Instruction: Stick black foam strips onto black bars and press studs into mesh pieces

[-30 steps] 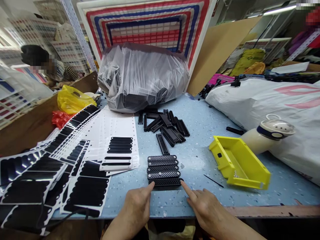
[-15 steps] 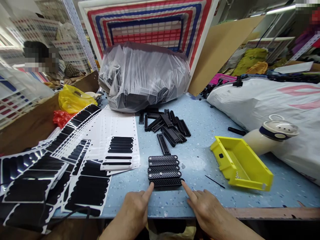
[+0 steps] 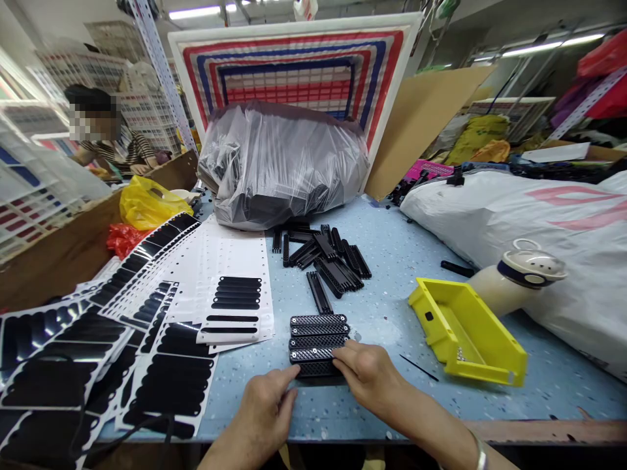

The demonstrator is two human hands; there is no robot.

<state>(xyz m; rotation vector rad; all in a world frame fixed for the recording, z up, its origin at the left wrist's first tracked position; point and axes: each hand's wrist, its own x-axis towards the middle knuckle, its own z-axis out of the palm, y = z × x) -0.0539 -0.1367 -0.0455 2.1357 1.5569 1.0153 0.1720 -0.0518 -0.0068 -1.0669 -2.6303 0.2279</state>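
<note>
We've got 5 blk strips stacked in a row, near edge of the speckled blue table, btwn our two hands. Our L hand has its index finger out, tip at the L end of the nearest strip; thumb sits apart just below, other fingers tucked under, & we can't tell if they grip anything. Our R hand comes in over the R ends of the nearest two strips, fingertips bunched close; can't tell if it's pinching one or only pressing. A bracelet shows on our R wrist. The farther 4 strips carry small silver dots, mostly nr the ends. Just beyond the row we see a loose blk pc lying lengthwise, then a jumbled pile of blk pcs nr the plastic-wrapped bundle. To our L: white sheets w/ blk stickers, overlapping other sheets. To our R: a thin blk rod, then a yellow bin w/ a few tiny silver bits inside, & a cream bottle leaning behind it, by the big white sack. Far L, a co-worker in stripes.
</note>
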